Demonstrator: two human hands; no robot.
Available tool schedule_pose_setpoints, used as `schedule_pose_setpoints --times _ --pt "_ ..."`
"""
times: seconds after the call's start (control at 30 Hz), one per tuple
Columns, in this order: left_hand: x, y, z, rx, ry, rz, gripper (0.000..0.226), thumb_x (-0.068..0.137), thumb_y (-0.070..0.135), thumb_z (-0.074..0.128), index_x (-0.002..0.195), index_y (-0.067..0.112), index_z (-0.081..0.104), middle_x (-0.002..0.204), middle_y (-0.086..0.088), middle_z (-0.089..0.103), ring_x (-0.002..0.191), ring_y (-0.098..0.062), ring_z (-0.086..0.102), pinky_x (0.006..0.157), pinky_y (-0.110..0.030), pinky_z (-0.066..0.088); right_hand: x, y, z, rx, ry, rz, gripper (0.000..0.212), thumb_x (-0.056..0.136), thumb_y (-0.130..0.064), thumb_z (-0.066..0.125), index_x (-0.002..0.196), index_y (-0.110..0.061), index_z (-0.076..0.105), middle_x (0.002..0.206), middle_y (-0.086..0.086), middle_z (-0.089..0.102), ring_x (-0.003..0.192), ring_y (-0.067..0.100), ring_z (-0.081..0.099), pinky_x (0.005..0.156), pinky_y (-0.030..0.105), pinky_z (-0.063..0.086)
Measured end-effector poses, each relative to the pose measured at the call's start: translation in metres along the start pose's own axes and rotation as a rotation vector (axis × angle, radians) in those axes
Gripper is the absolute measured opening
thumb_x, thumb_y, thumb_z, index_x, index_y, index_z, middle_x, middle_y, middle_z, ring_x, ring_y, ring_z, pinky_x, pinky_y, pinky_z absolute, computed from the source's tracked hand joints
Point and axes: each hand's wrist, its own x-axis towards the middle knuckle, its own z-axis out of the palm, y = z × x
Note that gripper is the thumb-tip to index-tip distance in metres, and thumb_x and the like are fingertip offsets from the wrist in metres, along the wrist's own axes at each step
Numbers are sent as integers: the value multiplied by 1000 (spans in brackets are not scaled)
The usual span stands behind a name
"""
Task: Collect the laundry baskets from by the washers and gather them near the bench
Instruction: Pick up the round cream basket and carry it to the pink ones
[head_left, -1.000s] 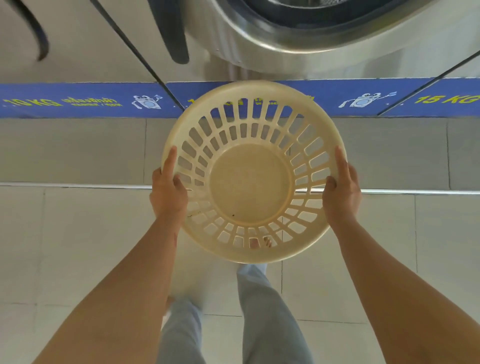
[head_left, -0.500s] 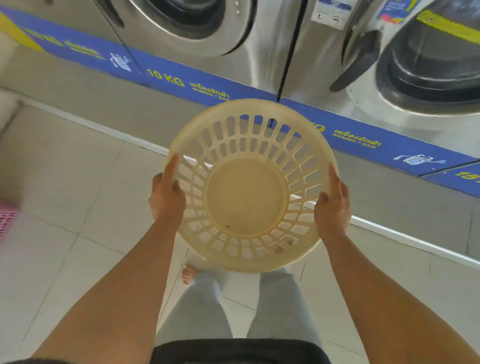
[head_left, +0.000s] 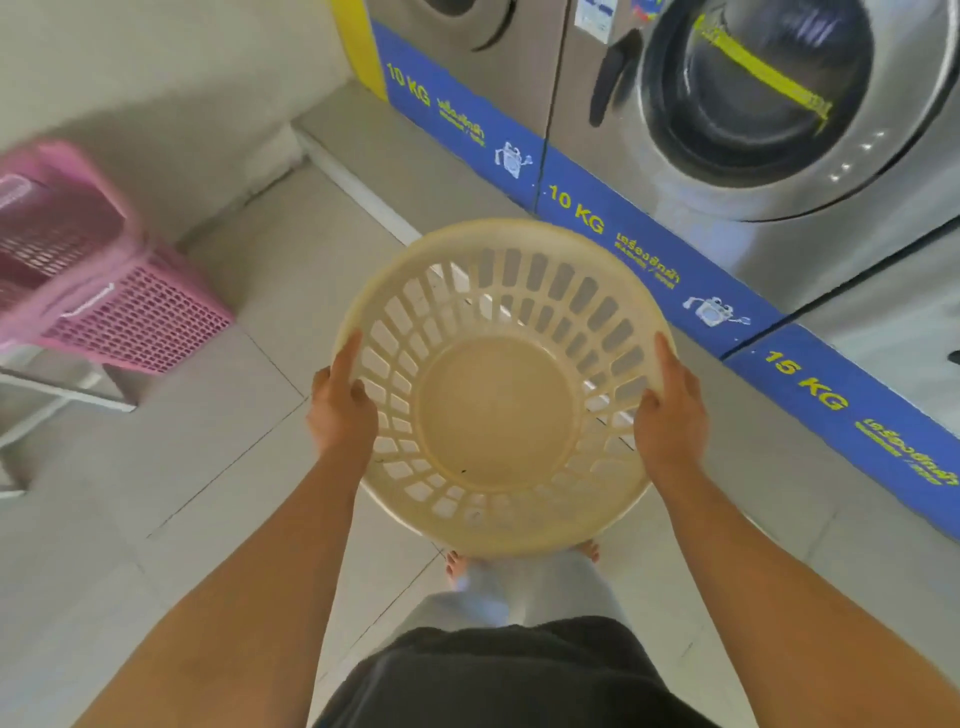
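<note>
I hold a round cream laundry basket (head_left: 498, 410) with slotted walls out in front of me, above the tiled floor; nothing lies in it. My left hand (head_left: 340, 410) grips its left rim and my right hand (head_left: 670, 415) grips its right rim. A pink mesh laundry basket (head_left: 119, 306) stands at the far left beside the wall, blurred. A white frame, perhaps the bench (head_left: 67, 395), shows just below the pink basket at the left edge.
Steel front-loading washers (head_left: 753, 104) line the upper right on a raised grey step with a blue strip (head_left: 613, 223) marked 10 KG and 15 KG. A beige wall (head_left: 156, 78) closes the upper left. My legs and bare feet are below the basket.
My view has swung left: the washers slid to the upper right and the pink basket and wall came into view on the left. Both hands kept their grip on the cream basket.
</note>
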Motion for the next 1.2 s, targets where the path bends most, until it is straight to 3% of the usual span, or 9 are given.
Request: schedule_pose_setpoints --times 0.17,0.3,0.53,0.67,0.77,1.2 --pt "46 -37 -38 -47 100 -103 65 95 8 38 136 57 35 113 4 50 75 -14 50 58 -19 36 20 -70 49 -20 -76 -125 74 90 1 44 148 -41 27 136 5 47 111 30 55 84 33 40" --pt "90 -56 -58 -65 163 -172 61 96 8 40 136 54 38 109 1 51 78 -18 52 67 -28 41 49 -125 91 -28 -150 -190 73 91 -1 43 148 -43 26 137 4 46 112 28 55 85 33 40" --pt "184 -69 -90 -91 260 -339 56 98 11 40 136 52 38 114 -3 54 79 -22 56 66 -31 49 119 -233 163 -99 -291 -307 71 93 -3 42 149 -43 23 141 3 44 114 26 55 80 29 36" --pt "229 -71 -109 -106 316 -382 58 97 9 39 136 53 36 106 -1 50 79 -24 56 68 -36 53 157 -299 200 -132 -351 -383 71 93 -3 42 149 -42 24 141 3 44 115 25 54 83 32 38" --pt "267 -78 -121 -105 346 -424 60 95 8 39 136 52 37 101 4 45 79 -21 52 66 -34 45 178 -347 230 -149 -379 -441 71 92 -1 42 149 -40 26 136 6 48 114 27 54 87 35 41" --pt "494 -115 -181 -59 285 -455 54 92 6 43 134 40 46 114 -9 56 76 -23 50 65 -35 43 258 -528 374 -200 -396 -461 70 93 -2 43 150 -38 25 139 6 46 118 29 53 91 41 44"
